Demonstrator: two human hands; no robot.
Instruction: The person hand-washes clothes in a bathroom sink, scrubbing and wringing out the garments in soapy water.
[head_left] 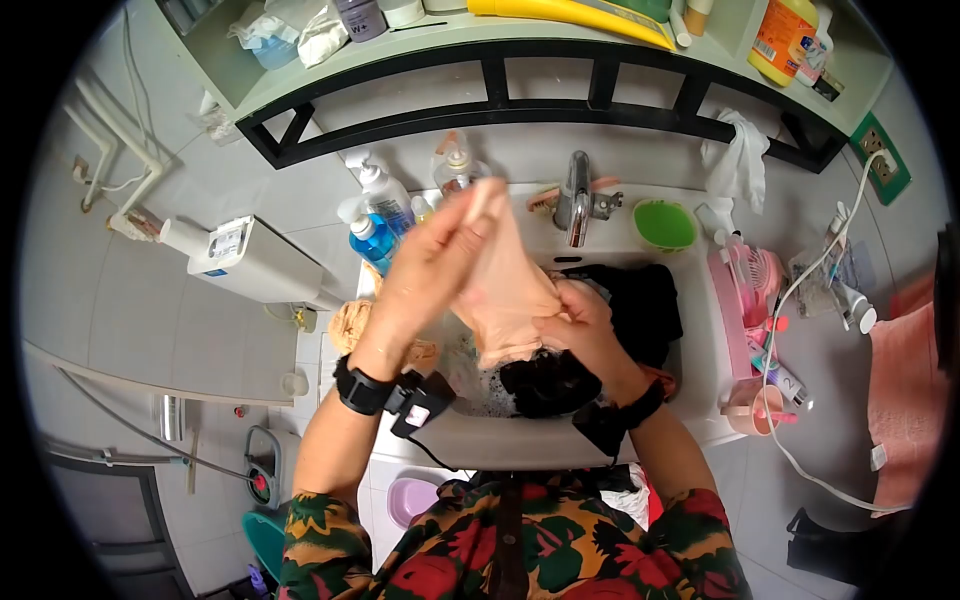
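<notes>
Left hand [425, 265]: is gripping the upper end of a peach cloth [505, 285]
Right hand [588, 325]: is holding its lower edge
Sink [510, 445]: is containing dark clothes [645, 310]
Green dish [664, 226]: is resting beside the tap [577, 200]

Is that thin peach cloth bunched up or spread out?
Spread: the thin peach cloth is stretched between the left hand and right hand.

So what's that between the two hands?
A thin peach cloth, stretched between the left hand and the right hand. Both are holding it, and you can see that in the head view.
</notes>
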